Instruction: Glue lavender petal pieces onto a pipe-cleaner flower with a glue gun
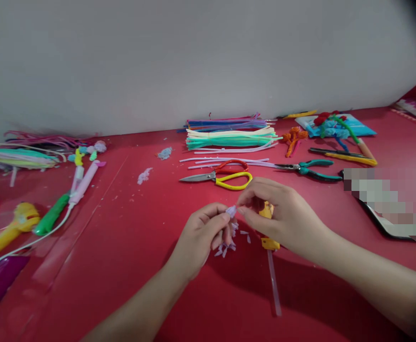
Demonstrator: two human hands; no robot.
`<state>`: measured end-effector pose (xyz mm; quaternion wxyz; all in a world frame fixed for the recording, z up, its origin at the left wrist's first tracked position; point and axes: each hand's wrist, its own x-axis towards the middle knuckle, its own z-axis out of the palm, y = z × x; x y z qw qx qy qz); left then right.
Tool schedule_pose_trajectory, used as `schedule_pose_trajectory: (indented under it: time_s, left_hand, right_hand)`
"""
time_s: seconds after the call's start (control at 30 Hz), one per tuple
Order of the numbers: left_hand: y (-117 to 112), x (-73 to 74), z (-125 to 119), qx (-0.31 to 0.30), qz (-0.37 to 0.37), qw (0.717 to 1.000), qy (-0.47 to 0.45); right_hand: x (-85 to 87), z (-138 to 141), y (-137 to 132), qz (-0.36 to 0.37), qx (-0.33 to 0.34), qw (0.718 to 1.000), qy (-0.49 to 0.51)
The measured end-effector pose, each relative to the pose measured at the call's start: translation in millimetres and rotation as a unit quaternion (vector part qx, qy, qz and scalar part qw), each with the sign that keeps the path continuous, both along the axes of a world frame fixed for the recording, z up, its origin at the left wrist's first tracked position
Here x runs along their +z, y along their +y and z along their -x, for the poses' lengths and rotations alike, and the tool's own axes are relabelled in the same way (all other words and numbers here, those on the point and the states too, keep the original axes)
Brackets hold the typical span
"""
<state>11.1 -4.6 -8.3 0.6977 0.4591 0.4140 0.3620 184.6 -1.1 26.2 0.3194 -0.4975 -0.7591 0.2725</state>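
Note:
My left hand (203, 235) and my right hand (277, 213) meet over the red table (122, 266), both pinching a small lilac pipe-cleaner piece (231, 211) between fingertips. Short lilac snippets (225, 248) lie just under the left hand's fingers. A yellow glue gun (269, 243) with a clear glue stick (274, 285) lies under the right hand, partly hidden by it. Scissors with red and yellow handles (225, 178) lie just beyond the hands.
Bundles of coloured pipe cleaners (229, 135) lie by the wall, with loose lilac ones (225, 161) in front. Teal pliers (309, 170) and finished pipe-cleaner flowers (331, 124) are at the right. More pipe cleaners (15, 156), a green-handled tool (53, 216) and a yellow tool (12, 228) sit at the left.

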Motion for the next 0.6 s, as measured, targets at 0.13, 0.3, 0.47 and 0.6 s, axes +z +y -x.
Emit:
schedule_pose_trajectory:
  time_s: [0.13, 0.3, 0.47, 0.6]
  left_hand:
    - [0.7, 0.6, -0.5, 0.006, 0.020, 1.000, -0.013]
    - [0.5, 2.4, -1.6, 0.003, 0.030, 0.999, -0.019]
    - [0.5, 2.7, -1.7, 0.010, 0.035, 0.999, -0.011]
    - [0.7, 2.6, -2.0, 0.010, 0.035, 0.999, -0.008]
  right_hand:
    - [-2.4, 0.7, 1.0, 0.007, -0.003, 1.000, -0.010]
    - [-5.2, 1.2, 0.1, 0.006, -0.007, 1.000, -0.020]
    - [-4.0, 1.4, -0.3, 0.003, -0.004, 1.000, -0.020]
    - [-3.7, 1.6, 0.3, 0.002, -0.004, 1.000, -0.022]
